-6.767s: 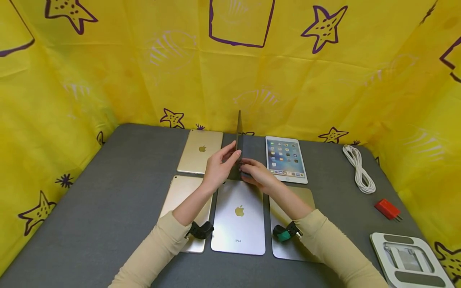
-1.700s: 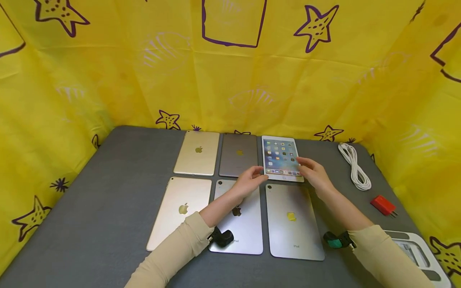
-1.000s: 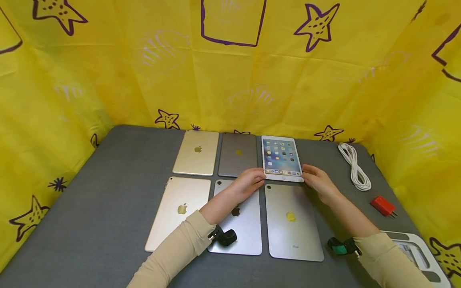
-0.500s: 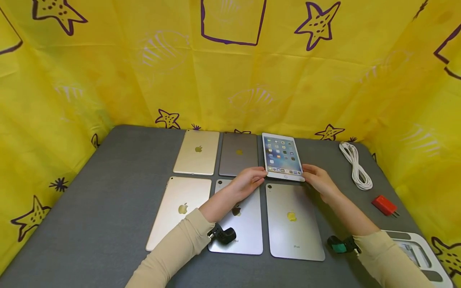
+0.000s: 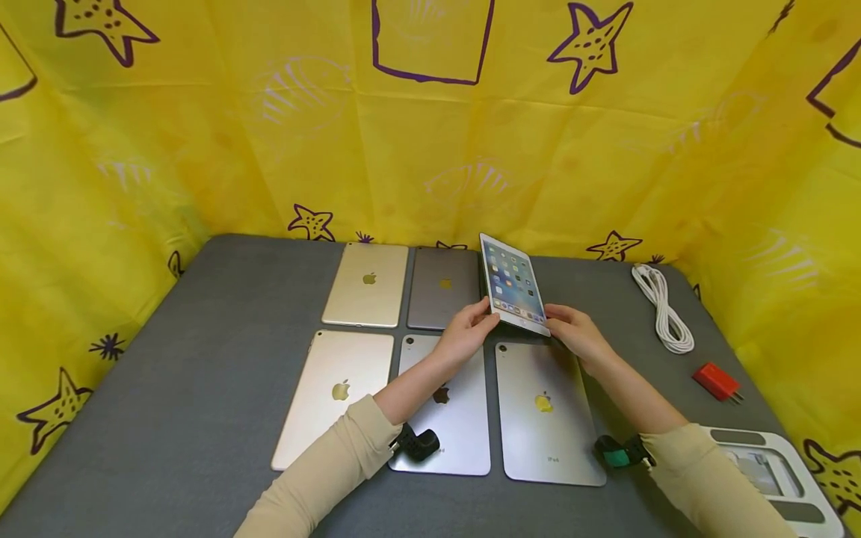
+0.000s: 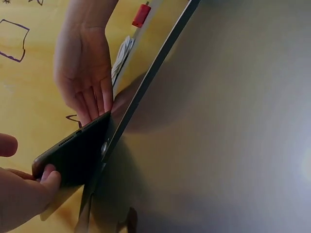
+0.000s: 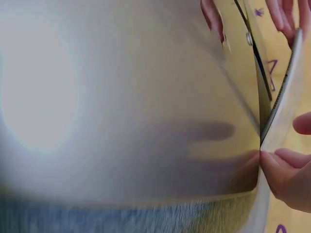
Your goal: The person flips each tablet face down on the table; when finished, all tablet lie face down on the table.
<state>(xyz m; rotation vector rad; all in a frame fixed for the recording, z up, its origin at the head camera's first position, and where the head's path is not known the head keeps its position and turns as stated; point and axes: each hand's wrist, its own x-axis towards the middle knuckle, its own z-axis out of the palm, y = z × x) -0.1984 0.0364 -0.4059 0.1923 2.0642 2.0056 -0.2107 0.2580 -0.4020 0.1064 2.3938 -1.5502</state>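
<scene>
A white-framed tablet with its screen lit tilts up at the back of the table, far edge raised. My left hand pinches its lower left corner. At the lower right corner my right hand grips the edge. In the left wrist view the tablet appears dark and edge-on, between my left hand and right hand. Below it lie a silver tablet, face down, and another silver tablet, partly hidden by my left forearm.
To the left lie a gold tablet, a dark grey tablet and a second gold tablet, all face down. At the right are a coiled white cable, a red plug adapter and a white stand. A yellow cloth hangs behind.
Earlier the hands held the dark grey tablet upright; it now lies face down. They then reached the white-framed tablet, took its near corners and raised and tilted it, shifting it slightly left.
</scene>
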